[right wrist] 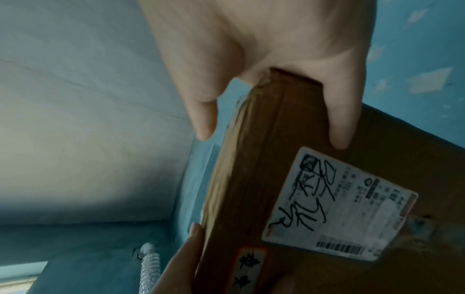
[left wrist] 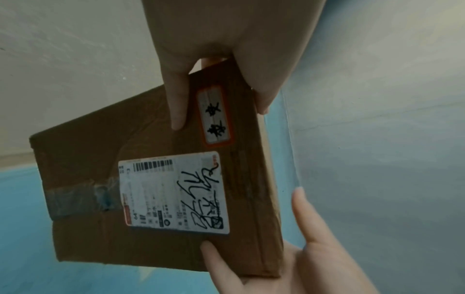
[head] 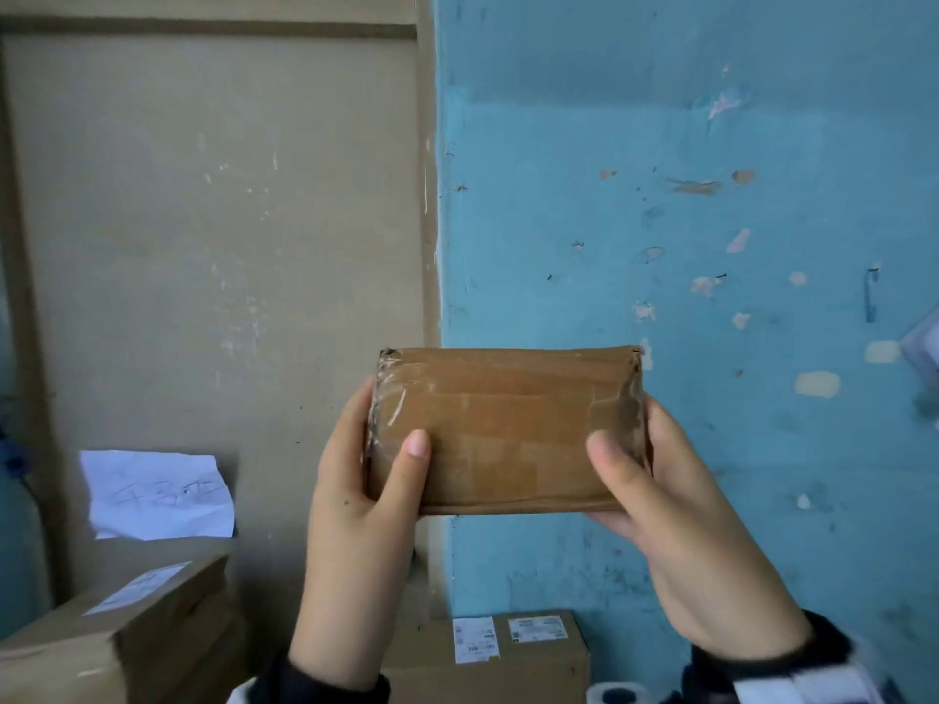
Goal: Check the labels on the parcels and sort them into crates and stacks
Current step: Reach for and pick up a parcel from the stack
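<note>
A flat brown cardboard parcel (head: 508,429), wrapped in clear tape, is held up at chest height in front of the wall. My left hand (head: 371,480) grips its left end with the thumb on the near face. My right hand (head: 660,495) grips the right end the same way. The near face in the head view is plain. The far face carries a white shipping label (left wrist: 173,193) with a barcode and black handwriting. A red-bordered sticker (left wrist: 216,115) sits beside it. The same label (right wrist: 337,202) appears blurred in the right wrist view.
A large cardboard box (head: 127,617) with a label lies low on the left, with a handwritten white sheet (head: 157,495) above it. Another labelled box (head: 508,647) stands below the hands. A brown board (head: 218,221) and a blue wall (head: 711,195) stand behind.
</note>
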The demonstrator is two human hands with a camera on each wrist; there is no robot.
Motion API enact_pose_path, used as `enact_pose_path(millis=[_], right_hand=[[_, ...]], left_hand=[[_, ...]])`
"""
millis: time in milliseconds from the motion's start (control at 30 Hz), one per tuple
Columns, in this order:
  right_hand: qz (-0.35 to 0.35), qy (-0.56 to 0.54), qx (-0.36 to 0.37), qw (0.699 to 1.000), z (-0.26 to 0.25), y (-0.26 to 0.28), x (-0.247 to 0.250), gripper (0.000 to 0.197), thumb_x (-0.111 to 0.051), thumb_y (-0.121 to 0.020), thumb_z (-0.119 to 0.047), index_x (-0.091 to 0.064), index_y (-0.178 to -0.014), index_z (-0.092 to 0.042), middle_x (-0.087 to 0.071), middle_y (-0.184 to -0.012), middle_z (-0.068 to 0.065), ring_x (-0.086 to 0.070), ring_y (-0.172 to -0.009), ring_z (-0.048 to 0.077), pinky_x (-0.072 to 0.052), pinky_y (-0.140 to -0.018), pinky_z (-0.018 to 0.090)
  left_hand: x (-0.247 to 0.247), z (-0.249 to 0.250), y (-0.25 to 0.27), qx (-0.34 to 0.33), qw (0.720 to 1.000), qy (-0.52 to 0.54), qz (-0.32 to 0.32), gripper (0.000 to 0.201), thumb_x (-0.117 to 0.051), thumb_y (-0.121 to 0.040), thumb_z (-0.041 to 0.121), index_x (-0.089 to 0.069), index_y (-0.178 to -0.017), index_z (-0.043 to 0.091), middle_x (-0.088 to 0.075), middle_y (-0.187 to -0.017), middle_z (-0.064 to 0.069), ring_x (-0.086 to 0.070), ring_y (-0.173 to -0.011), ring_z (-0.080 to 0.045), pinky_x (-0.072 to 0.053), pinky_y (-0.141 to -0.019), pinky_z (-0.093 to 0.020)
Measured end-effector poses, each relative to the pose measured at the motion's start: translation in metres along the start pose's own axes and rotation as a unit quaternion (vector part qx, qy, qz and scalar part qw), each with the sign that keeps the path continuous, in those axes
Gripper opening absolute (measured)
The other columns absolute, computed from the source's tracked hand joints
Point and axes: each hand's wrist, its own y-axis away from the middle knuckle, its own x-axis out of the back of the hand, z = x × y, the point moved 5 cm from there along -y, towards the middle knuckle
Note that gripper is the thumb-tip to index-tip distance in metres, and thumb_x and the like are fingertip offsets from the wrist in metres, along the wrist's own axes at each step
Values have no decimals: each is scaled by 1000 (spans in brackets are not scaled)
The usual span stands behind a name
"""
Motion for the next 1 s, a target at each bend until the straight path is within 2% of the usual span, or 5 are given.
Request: enact_pose_path(millis=[433,633,800,900,1000], right_hand=[[123,25,14,992,29,4,14,32,-69,-87,-12,-67,-105,-38,-74,-104,-10,-69,-99,10,-51,-96,51],[136,-3,36,990,31,7,18,32,-77,-79,-23,-68,-108,-31,-74,-106,-7,-69,-101,13,-52,-92,45],[156,-67,32,985,36,4,27,36,-64,-72,-48,-70,-103,-31,-75,-100,-9,-71,-95,12,-57,-64,25],[159,-82,36,983,40,2,26,77,-69,-50,-83,-70,-107,-31,-75,-102,-8,-71,-91,9,-58,-64,26],[178,-114,35,977,45,2,26,82,-67,-49,-85,-70,-107,-26,-75,-100,-6,-72,-87,6,-59,-64,28]], left_hand=[[-7,0,10,-13,998,-56,-28,56,-66,-85,46,-48,-138,38,-56,-134,17,-52,-125,0,-45,-108,-41],[-9,9,12,-34,997,-48,-52,64,-59,-74,59,-45,-135,48,-53,-137,22,-47,-129,3,-41,-111,-39],[-10,15,14,-15,997,3,-71,67,-47,-75,67,-44,-138,45,-50,-140,27,-46,-132,2,-40,-112,-45],[-11,19,12,-17,997,2,-71,63,-46,-76,66,-45,-136,46,-51,-139,28,-46,-131,3,-40,-112,-44],[-12,18,11,-3,997,11,-70,51,-50,-83,58,-46,-133,49,-51,-137,30,-48,-128,7,-43,-110,-40]])
